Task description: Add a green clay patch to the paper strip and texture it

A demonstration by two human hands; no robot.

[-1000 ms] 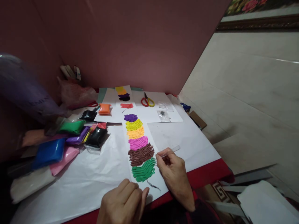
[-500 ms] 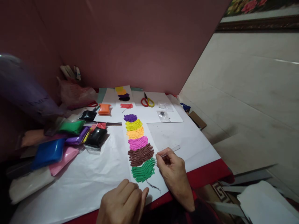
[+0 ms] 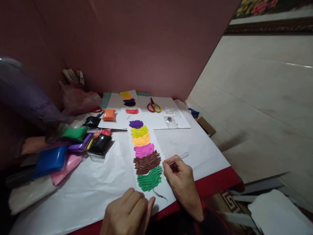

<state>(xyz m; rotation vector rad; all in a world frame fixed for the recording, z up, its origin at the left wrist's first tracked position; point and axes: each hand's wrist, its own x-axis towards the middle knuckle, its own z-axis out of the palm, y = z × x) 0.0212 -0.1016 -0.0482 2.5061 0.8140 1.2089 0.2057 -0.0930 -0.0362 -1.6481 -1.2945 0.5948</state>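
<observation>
Diagonally in right hand (image 3: 180, 174), clear tool (image 3: 182, 156); tip leftward, toward green strands (image 3: 148, 180).

Left hand (image 3: 127, 209), below green clay (image 3: 148, 180), cut off by bottom edge; clear tool (image 3: 184, 155), right of green clay, partly hidden.

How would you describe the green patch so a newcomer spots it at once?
On the white-covered table, find the long paper strip with a column of coloured patches. The green patch lies toward its near end, beside the right hand. Its colour sets it apart from the brown patch directly beyond it.
</observation>
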